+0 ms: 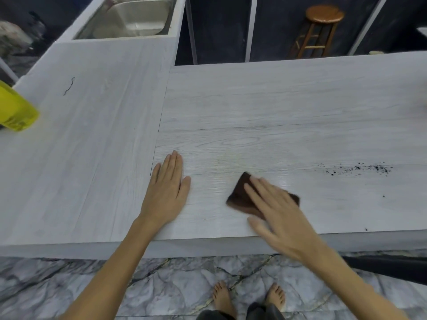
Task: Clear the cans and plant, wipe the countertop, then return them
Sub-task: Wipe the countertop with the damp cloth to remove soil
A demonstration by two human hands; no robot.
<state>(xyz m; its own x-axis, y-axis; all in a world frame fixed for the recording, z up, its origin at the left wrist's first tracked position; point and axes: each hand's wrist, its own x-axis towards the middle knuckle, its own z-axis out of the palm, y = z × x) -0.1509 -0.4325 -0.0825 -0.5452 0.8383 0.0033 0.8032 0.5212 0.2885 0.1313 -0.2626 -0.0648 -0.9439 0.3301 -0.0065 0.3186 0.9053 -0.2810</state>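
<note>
While lying flat near the countertop [231, 107] front edge, left hand [165, 192], fingers straight and together; right hand [275, 211] pressing brown cloth [240, 197] with straight, spread fingers. Dark crumbs [358, 168] lying toward right edge; yellow can [16, 109] at left edge.

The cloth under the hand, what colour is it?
Dark brown. The cloth shows in the head view, under the right hand.

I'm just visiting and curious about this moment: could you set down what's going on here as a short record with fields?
activity: wiping the countertop
right hand: fingers flat on a brown cloth, pressing it to the surface
left hand: flat on the countertop, holding nothing
dirt: dark crumbs to the right of the cloth
other items: yellow container at left edge, sink, wooden stool
</note>
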